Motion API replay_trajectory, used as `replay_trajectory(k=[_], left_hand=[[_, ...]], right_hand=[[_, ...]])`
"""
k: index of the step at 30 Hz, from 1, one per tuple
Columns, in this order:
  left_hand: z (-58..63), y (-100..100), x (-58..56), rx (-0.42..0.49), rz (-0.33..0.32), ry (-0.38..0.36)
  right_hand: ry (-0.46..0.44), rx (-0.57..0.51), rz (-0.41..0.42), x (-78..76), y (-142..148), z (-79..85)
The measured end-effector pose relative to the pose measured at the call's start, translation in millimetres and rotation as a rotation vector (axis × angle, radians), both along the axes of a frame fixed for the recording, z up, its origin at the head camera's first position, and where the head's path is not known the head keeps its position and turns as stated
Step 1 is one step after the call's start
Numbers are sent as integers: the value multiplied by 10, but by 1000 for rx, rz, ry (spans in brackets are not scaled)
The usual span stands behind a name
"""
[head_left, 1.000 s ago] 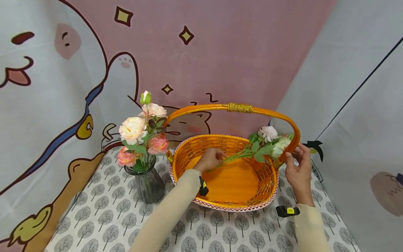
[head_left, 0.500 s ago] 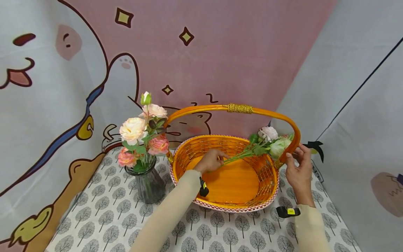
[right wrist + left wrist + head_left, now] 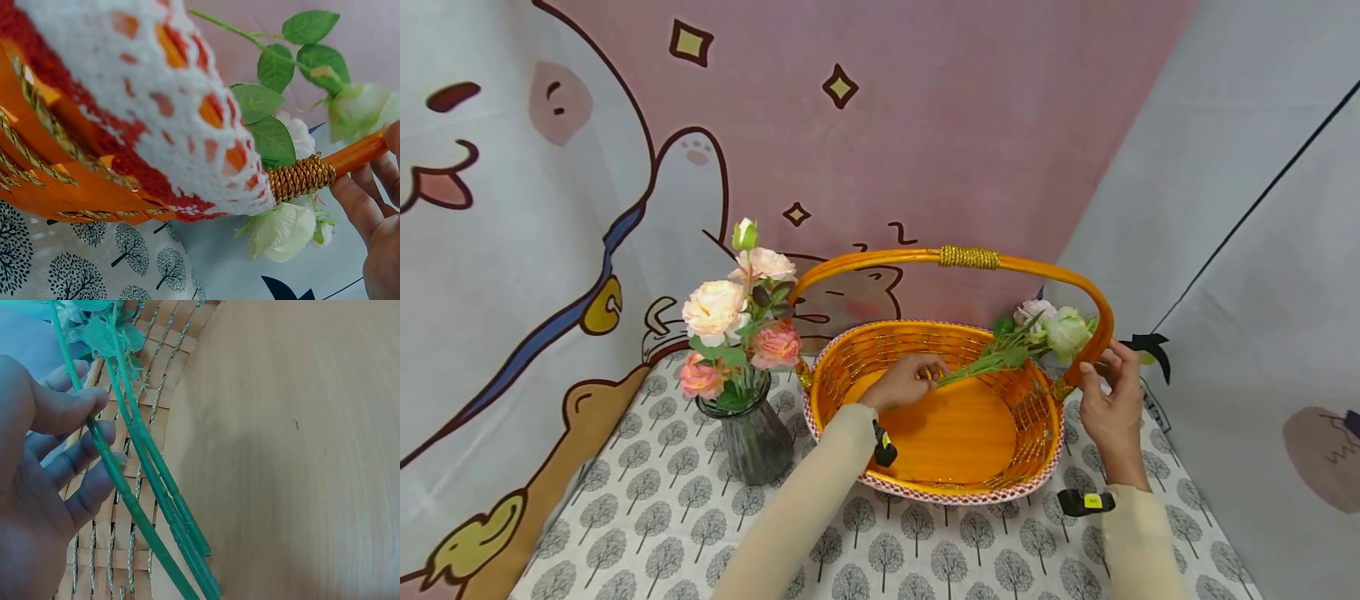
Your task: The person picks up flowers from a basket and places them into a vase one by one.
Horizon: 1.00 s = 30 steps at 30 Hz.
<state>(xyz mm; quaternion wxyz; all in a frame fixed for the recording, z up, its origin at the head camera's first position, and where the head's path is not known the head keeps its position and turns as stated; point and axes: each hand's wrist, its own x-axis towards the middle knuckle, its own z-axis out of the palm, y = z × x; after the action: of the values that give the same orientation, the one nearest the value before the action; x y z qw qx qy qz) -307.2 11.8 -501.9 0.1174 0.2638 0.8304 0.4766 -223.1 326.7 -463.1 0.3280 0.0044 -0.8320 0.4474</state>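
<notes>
My left hand (image 3: pixel 906 382) is over the floor of an orange woven basket (image 3: pixel 977 442), pinching a green flower stem (image 3: pixel 134 506) between thumb and fingers. Two more stems (image 3: pixel 147 440) run alongside it in the left wrist view. Leafy stalks slant toward the basket's right end, where a pale green rose (image 3: pixel 1069 332) and a pale pink rose (image 3: pixel 1032 313) overlap the handle's foot. At that end my right hand (image 3: pixel 1112 408) grips the orange basket handle (image 3: pixel 359 153), just past its gold cord wrapping (image 3: pixel 303 178). Part of the right fingers is hidden behind the handle.
A dark ribbed vase (image 3: pixel 756 446) with pink and cream roses (image 3: pixel 717 312) stands close to the basket's left end. The handle arches high over the basket. A tree-print cloth (image 3: pixel 662 517) covers the table; a cartoon backdrop (image 3: pixel 962 125) hangs behind.
The pale green rose has lifted and turned so more of it shows, partly covering the pink one. The stems have drawn closer together at my left fingers. My right hand has stayed put.
</notes>
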Motion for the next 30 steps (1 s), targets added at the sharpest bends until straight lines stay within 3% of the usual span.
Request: replay_trajectory(k=[9,17,21,30], left_hand=[[49,-14,13,14,-12,-11],[98,-49,34,95,-64,-51],[120,-88,38,87,-79,-55],[323,-157,149,27,-71,38]], right_hand=[[-49,-9,-10,53,21,-15],[7,6,15,24,38,-56],[-2,13,13,24,20,-63],[-2,33,-4,26,39,-15]])
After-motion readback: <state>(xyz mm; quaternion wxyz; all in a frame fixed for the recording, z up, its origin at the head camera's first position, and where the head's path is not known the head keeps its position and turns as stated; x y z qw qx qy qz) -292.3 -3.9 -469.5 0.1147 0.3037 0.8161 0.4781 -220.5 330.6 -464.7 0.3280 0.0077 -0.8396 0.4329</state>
